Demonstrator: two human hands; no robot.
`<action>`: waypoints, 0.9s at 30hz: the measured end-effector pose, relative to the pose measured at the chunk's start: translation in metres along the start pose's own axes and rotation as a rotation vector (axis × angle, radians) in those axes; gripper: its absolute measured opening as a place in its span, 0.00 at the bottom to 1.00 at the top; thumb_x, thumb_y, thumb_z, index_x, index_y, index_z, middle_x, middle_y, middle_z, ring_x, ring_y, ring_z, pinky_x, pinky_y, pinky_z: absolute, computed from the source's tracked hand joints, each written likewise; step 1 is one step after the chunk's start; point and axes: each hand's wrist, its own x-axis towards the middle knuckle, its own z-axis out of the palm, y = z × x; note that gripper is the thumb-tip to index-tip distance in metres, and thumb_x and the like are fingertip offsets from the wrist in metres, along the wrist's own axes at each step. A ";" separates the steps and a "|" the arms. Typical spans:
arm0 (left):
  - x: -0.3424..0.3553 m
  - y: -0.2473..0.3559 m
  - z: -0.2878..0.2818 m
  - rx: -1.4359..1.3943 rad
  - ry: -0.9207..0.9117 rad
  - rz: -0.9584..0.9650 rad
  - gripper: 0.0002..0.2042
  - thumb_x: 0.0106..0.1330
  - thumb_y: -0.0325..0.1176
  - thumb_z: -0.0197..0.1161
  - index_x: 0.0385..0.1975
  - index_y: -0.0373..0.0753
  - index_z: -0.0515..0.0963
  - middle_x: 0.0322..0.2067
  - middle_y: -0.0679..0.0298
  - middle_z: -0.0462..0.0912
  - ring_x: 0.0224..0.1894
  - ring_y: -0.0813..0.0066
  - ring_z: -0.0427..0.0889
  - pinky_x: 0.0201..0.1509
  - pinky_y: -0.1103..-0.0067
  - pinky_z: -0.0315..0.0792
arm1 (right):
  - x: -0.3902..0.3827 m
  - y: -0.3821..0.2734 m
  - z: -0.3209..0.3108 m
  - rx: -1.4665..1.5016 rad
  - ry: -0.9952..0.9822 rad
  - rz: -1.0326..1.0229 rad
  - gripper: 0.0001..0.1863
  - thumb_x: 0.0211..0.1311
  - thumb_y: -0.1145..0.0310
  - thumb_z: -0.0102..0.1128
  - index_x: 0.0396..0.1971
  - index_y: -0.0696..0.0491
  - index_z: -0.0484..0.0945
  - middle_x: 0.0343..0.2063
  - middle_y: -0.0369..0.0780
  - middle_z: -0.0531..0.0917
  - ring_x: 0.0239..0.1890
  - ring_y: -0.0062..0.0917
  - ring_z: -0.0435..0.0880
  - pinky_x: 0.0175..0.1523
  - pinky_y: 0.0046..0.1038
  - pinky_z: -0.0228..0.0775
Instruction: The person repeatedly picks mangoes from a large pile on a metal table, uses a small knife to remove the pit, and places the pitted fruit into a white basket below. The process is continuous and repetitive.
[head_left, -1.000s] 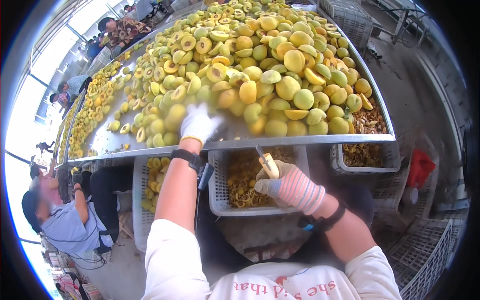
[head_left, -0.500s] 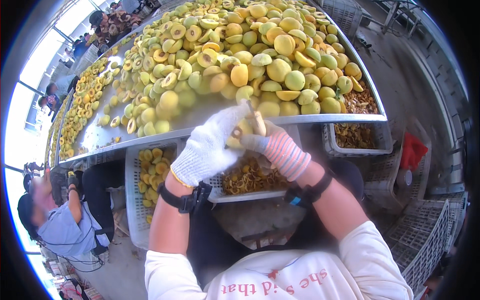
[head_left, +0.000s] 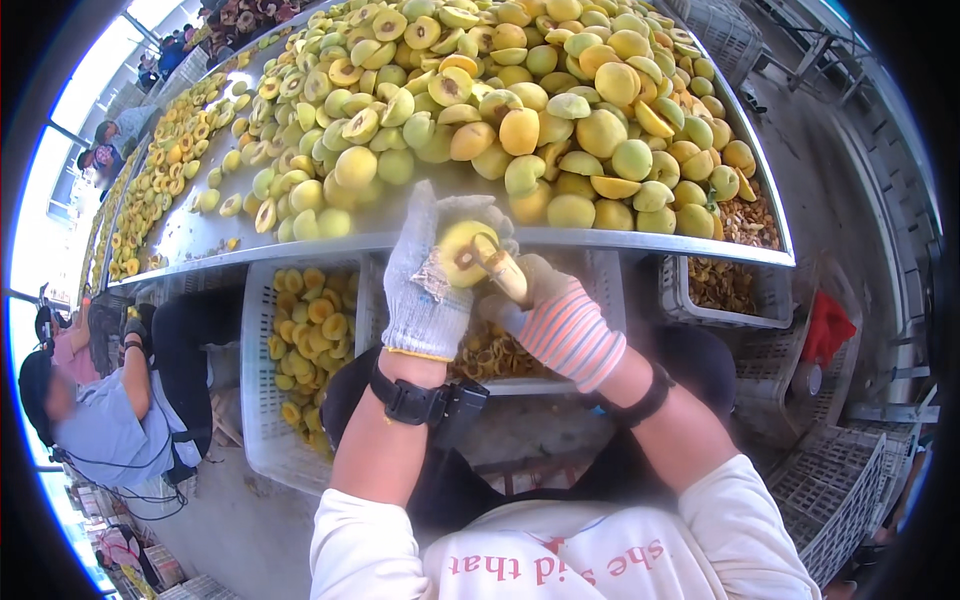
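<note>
My left hand (head_left: pixel 425 285), in a grey knit glove, grips a yellow-green peach half (head_left: pixel 462 252) just below the table edge. My right hand (head_left: pixel 560 320), in a striped pink glove, holds a small tool with a pale handle (head_left: pixel 500 270) against the fruit's hollow. Both wrists wear black bands. Behind the hands a long metal table (head_left: pixel 300 232) carries a big heap of whole and halved peaches (head_left: pixel 520 90).
A white crate of peach halves (head_left: pixel 300 340) stands under the table at left. Another crate with pits (head_left: pixel 490 355) is below my hands, and a third crate (head_left: pixel 720 285) sits at right. A seated person (head_left: pixel 100 400) works at far left. Stacked crates (head_left: pixel 840 500) stand at lower right.
My left hand came back from the pile with a peach and met the right hand. The tool is now pressed into the fruit.
</note>
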 end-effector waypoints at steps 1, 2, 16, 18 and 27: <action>-0.001 -0.005 0.005 0.060 0.174 0.007 0.30 0.79 0.54 0.44 0.46 0.27 0.78 0.37 0.47 0.85 0.40 0.53 0.85 0.50 0.62 0.82 | 0.002 0.007 0.005 -0.058 0.001 -0.025 0.24 0.60 0.53 0.70 0.44 0.58 0.77 0.30 0.52 0.85 0.37 0.50 0.85 0.41 0.43 0.76; -0.002 -0.005 0.006 0.042 0.176 0.006 0.29 0.79 0.54 0.45 0.45 0.28 0.78 0.36 0.49 0.85 0.38 0.56 0.85 0.48 0.64 0.82 | 0.003 0.006 0.007 -0.115 0.004 -0.053 0.23 0.60 0.53 0.69 0.44 0.57 0.77 0.31 0.53 0.84 0.37 0.52 0.84 0.40 0.44 0.76; -0.015 0.006 0.026 0.603 0.327 0.008 0.22 0.77 0.47 0.56 0.36 0.29 0.83 0.29 0.57 0.87 0.26 0.73 0.84 0.37 0.77 0.81 | -0.001 0.023 0.024 0.084 -0.189 -0.135 0.20 0.60 0.64 0.69 0.49 0.53 0.78 0.28 0.45 0.85 0.30 0.42 0.84 0.38 0.40 0.77; -0.012 0.006 0.027 0.678 0.303 -0.004 0.23 0.74 0.48 0.60 0.31 0.30 0.83 0.25 0.60 0.84 0.23 0.76 0.80 0.30 0.80 0.74 | -0.002 0.020 0.023 0.304 -0.231 -0.193 0.19 0.60 0.65 0.69 0.50 0.53 0.78 0.25 0.42 0.84 0.25 0.35 0.83 0.32 0.38 0.77; -0.009 -0.005 0.031 0.376 0.403 0.002 0.22 0.71 0.47 0.64 0.28 0.29 0.83 0.22 0.61 0.83 0.21 0.76 0.79 0.27 0.83 0.72 | 0.007 -0.021 -0.003 0.363 -0.600 0.420 0.16 0.61 0.65 0.67 0.46 0.54 0.78 0.21 0.38 0.80 0.14 0.25 0.77 0.12 0.29 0.70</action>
